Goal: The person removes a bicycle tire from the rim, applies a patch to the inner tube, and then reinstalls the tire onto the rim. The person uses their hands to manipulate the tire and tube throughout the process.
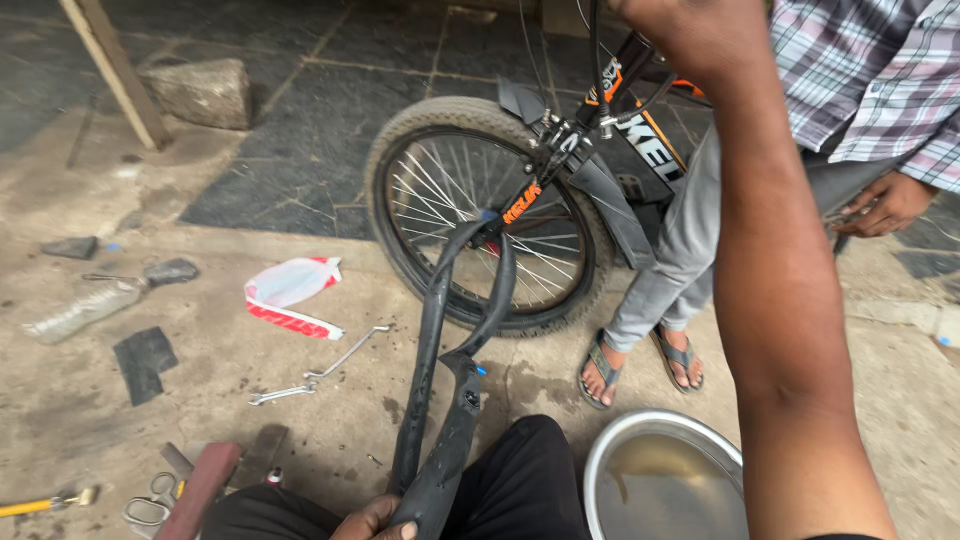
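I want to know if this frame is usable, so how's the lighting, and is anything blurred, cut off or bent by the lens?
Head view: soft, even daylight with faint shadows and no harsh glare, only a dull sheen on the water in the metal basin. The bicycle wheel and inner tube look sharp. The right hand is cropped by the top edge; the left hand by the bottom. Wide-angle stretch enlarges the near forearm.
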